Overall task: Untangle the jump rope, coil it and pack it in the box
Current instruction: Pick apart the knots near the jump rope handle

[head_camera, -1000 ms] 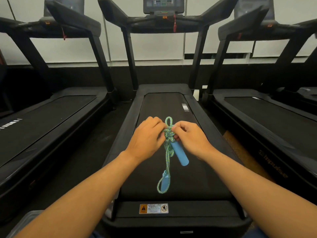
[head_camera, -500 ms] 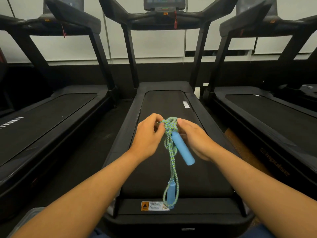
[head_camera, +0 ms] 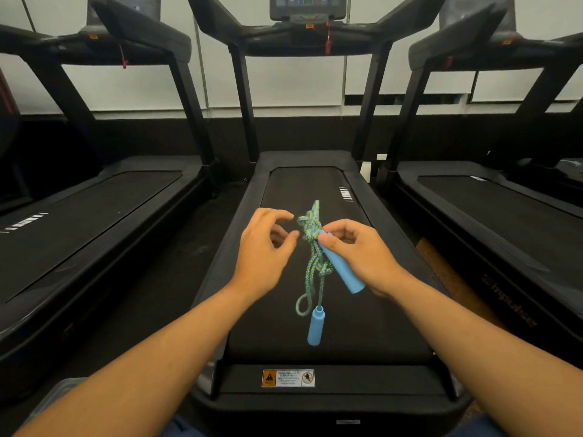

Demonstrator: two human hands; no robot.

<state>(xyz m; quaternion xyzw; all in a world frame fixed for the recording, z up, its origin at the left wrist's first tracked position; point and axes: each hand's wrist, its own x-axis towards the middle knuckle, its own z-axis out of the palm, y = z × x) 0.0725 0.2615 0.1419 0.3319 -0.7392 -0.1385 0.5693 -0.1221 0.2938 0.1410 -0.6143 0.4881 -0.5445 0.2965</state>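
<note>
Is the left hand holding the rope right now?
No, the left hand hovers open beside the knotted rope; only the right hand holds a blue handle.

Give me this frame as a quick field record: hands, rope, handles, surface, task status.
left hand: free of the rope, fingers loosely curled, holding nothing
right hand: pinches the upper blue handle at its rope end
rope: green, knotted in a bunch at the top, strands and a small loop hanging below
lower blue handle: dangling on the rope, no hand on it
surface: middle treadmill belt, below the rope
box: cannot tell, none clearly in view
status: still tangled, not coiled
</note>
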